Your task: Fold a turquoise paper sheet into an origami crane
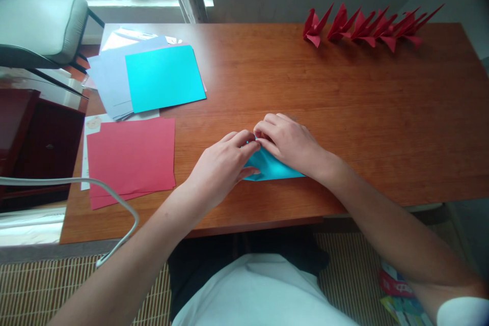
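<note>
A folded piece of turquoise paper [280,167] lies near the front edge of the wooden table, its lower edge running toward me. My left hand [229,160] grips its left part, fingers curled over the top and thumb lower down on the paper. Against the upper edge, my right hand [286,137] pinches the paper close to the left fingertips, and its palm covers much of the right side. The two hands almost meet at the top point, so the fold between them is partly hidden.
A row of several red paper cranes [369,28] stands at the back right. Stacked at left are red paper sheets [132,158], pale sheets [109,76] and a turquoise sheet [166,79]. A white cable [126,204] crosses the lower left, and a chair [46,20] stands beyond.
</note>
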`<action>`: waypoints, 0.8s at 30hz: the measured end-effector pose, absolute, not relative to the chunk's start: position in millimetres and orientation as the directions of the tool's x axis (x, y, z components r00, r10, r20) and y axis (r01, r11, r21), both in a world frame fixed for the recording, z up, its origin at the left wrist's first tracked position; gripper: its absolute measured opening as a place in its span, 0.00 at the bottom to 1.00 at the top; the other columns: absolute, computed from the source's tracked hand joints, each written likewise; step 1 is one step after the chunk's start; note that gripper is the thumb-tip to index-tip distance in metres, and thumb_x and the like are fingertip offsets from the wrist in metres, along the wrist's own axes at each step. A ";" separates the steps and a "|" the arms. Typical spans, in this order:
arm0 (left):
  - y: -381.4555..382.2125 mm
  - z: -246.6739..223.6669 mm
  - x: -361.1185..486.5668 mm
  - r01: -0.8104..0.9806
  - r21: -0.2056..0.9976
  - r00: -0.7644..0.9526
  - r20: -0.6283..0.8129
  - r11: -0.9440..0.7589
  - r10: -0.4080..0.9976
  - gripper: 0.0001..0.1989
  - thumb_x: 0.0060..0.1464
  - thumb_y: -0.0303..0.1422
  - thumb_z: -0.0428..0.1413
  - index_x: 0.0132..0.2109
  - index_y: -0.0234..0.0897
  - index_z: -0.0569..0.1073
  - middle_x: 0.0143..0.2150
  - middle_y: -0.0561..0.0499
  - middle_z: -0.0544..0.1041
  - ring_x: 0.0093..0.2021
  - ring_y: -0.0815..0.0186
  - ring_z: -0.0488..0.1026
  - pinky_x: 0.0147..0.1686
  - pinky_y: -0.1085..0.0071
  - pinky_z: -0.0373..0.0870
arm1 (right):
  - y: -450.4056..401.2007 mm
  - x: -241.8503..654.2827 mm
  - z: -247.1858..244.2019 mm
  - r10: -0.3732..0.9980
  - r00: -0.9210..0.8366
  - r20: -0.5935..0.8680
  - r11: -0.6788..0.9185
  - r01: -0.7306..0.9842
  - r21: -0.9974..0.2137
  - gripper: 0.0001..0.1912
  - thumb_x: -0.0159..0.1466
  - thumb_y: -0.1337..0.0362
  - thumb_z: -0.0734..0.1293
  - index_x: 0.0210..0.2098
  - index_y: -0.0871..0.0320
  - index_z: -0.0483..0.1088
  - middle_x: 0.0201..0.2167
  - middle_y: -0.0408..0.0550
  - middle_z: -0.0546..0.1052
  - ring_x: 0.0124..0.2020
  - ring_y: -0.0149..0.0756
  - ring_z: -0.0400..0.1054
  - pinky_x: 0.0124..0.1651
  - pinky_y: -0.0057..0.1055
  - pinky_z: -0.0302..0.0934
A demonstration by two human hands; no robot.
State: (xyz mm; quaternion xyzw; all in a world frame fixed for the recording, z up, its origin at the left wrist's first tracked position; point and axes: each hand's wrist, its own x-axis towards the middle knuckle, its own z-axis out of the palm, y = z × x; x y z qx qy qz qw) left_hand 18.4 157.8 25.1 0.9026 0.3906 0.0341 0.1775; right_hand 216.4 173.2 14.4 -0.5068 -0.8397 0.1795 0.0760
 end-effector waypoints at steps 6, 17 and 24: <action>159.7 26.4 18.9 0.689 0.345 0.702 -0.101 -0.637 0.705 0.19 0.59 0.39 0.63 0.53 0.36 0.74 0.54 0.44 0.75 0.53 0.55 0.73 0.52 0.60 0.74 | 173.1 216.6 14.7 0.876 -0.480 -0.052 0.428 0.821 -0.378 0.04 0.71 0.63 0.64 0.41 0.55 0.71 0.42 0.48 0.74 0.44 0.41 0.65 0.36 0.33 0.54; 139.6 33.3 21.3 0.697 0.152 0.717 -0.126 -0.701 0.686 0.12 0.66 0.27 0.51 0.54 0.33 0.74 0.52 0.43 0.76 0.51 0.56 0.74 0.49 0.61 0.77 | 170.9 222.9 7.5 0.866 -0.500 0.011 0.446 0.762 -0.469 0.03 0.70 0.65 0.65 0.40 0.55 0.71 0.41 0.48 0.74 0.44 0.41 0.65 0.44 0.34 0.58; 133.5 31.3 17.5 0.679 0.088 0.734 -0.113 -0.729 0.670 0.17 0.61 0.20 0.53 0.56 0.29 0.73 0.54 0.42 0.76 0.52 0.56 0.74 0.51 0.62 0.78 | 171.3 229.0 3.9 0.848 -0.526 0.070 0.473 0.690 -0.548 0.03 0.70 0.65 0.65 0.41 0.56 0.72 0.40 0.48 0.75 0.42 0.40 0.66 0.49 0.36 0.60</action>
